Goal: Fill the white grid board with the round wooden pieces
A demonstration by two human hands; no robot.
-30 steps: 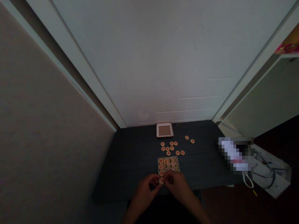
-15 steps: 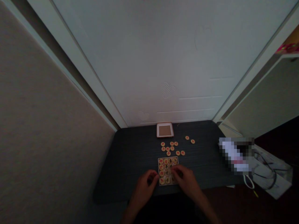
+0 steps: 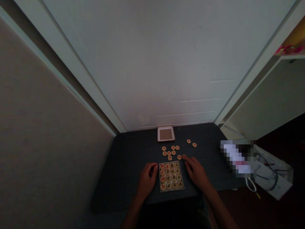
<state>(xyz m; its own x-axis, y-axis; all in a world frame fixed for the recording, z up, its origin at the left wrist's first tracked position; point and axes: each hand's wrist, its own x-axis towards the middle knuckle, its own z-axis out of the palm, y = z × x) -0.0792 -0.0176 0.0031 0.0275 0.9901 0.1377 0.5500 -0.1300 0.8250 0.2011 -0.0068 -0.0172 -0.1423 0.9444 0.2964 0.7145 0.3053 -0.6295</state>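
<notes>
A shallow square box [image 3: 159,178] on the dark table holds rows of round wooden xiangqi pieces with red and black characters. My left hand [image 3: 148,178] rests by the box's upper left edge, fingers curled and thumb tip against them; whether anything is pinched there is hidden. Beyond the box's upper right corner, my right hand [image 3: 195,170] stretches its fingers onto a loose xiangqi piece [image 3: 183,156], which they partly cover, with the thumb apart below. Another xiangqi piece [image 3: 179,157] lies just left of it. Several more red-marked pieces [image 3: 169,153] are scattered behind the box.
At the table's back edge lies a box lid [image 3: 166,140] with its inside up. Two xiangqi pieces [image 3: 194,145] sit off to the right. A white wall panel [image 3: 147,79] rises behind the table [image 3: 121,165]. Right of it are a blurred-out object and a plastic bag [image 3: 283,178] with cables.
My right hand has left the box and moved up and right to a loose xiangqi piece. The box's right side is uncovered. My left hand has shifted slightly up along the edge.
</notes>
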